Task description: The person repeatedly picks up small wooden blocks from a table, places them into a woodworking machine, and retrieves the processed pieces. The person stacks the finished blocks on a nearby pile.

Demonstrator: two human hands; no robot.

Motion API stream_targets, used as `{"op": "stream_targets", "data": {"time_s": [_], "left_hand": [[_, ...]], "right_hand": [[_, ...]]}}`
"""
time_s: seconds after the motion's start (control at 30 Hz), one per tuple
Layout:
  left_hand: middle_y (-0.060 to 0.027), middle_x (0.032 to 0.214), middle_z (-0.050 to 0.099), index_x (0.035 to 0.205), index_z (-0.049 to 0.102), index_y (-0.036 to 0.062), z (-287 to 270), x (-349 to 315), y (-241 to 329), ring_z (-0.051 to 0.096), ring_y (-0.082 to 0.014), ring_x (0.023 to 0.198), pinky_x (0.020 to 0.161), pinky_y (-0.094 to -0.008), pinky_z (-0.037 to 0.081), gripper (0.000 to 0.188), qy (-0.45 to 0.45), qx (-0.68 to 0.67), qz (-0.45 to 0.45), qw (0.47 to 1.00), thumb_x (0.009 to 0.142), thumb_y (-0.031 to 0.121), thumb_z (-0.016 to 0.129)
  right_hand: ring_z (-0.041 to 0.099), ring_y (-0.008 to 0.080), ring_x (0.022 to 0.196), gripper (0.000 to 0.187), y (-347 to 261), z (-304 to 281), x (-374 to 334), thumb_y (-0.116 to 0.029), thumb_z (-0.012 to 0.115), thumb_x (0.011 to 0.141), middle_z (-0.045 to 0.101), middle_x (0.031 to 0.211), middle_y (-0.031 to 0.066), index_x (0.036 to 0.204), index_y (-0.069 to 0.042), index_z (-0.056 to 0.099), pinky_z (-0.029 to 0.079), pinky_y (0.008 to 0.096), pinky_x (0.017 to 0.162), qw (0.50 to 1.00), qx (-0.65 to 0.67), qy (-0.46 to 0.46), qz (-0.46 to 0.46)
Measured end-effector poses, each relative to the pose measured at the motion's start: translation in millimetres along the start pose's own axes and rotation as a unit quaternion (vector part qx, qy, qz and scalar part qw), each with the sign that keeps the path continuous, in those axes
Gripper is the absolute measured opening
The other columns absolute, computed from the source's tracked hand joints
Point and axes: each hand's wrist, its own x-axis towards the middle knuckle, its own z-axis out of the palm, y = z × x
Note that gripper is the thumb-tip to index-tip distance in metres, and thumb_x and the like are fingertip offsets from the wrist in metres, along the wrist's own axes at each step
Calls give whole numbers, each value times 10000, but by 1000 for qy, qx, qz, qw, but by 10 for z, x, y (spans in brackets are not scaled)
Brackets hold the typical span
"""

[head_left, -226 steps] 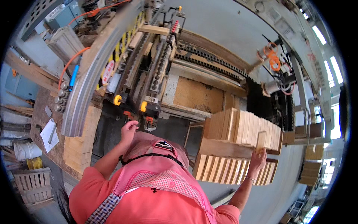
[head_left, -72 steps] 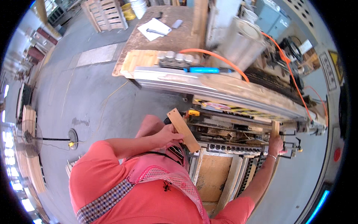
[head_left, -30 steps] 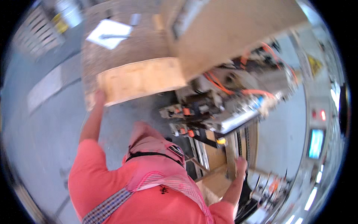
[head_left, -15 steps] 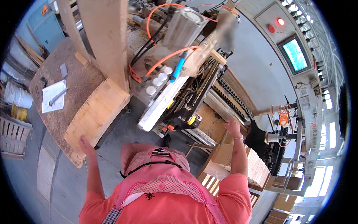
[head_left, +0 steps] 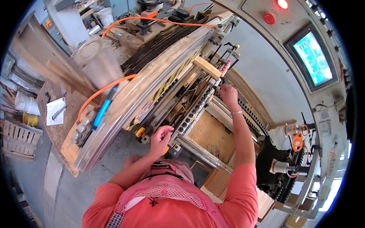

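Observation:
My left hand (head_left: 161, 139) is held up at the near end of a woodworking machine (head_left: 190, 125), beside its dark metal rail. Its fingers are bent but apart, with nothing visible in them. Farther away, my right hand (head_left: 228, 95) is curled at the rail on the far side of the machine. Whether the fingers hold anything is hidden. Just left of that hand, a short wooden piece (head_left: 207, 67) lies across the machine. Below, between the rails, is a tray-like bed (head_left: 213, 133) covered with sawdust.
A long beam (head_left: 140, 91) with an orange hose (head_left: 102, 95) stands at the left. Behind it is a table with a notebook (head_left: 56, 111). A lit screen (head_left: 313, 59) and a red button (head_left: 269, 18) are at upper right. Stacked wood (head_left: 264, 201) lies low right.
My left hand has moved right from the wood on the table to the machine. My right hand has reached farther forward. The beam with the hose now appears farther left, over the wood on the table.

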Motion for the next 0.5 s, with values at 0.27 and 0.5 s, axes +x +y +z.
{"op": "stream_targets", "data": {"time_s": [0.27,0.5], "left_hand": [[-49,849,605,1011,590,39,375,128,92,535,-95,703,642,-241,444,196,66,222,-11,973,827,8,531],[-130,864,583,1010,581,35,466,207,29,587,-258,761,685,-321,466,232,37,347,88,933,784,-8,549]], "right_hand": [[545,315,981,457,90,373,1164,-325,765,645,586,996,165,939,-14,604,471,401,830,992,-69,-55,-85],[621,332,814,375,227,648,1377,-301,726,617,628,828,178,869,-39,632,514,408,715,988,-84,-116,-52]]}}
